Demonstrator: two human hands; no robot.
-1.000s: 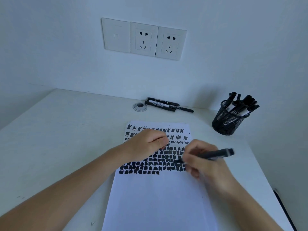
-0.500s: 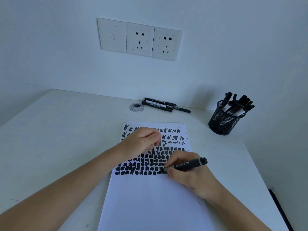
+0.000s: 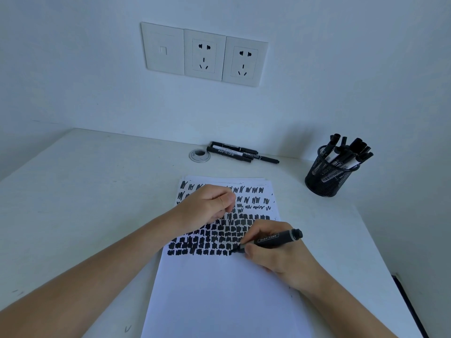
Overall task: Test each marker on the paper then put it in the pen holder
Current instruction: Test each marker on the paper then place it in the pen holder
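Note:
A white sheet of paper (image 3: 219, 301) lies on the table, its upper half covered with black scribbles and blocks. My right hand (image 3: 275, 254) grips an uncapped black marker (image 3: 273, 239), whose tip touches the paper at the right end of the lowest row of marks. My left hand (image 3: 207, 206) rests curled on the upper part of the sheet, thumb against forefinger; nothing shows inside it. A black mesh pen holder (image 3: 327, 176) with several markers in it stands at the right rear. Three loose black markers (image 3: 234, 152) lie by the wall.
A round grey cable grommet (image 3: 199, 155) sits in the white table (image 3: 85, 203) just left of the loose markers. Wall sockets (image 3: 205, 54) hang above. The table's right edge runs close past the pen holder, with a dark strip (image 3: 410, 306) below it.
My right hand has moved left and down along the lowest row with the marker, and its tip now sits on the paper. My left hand stays in place.

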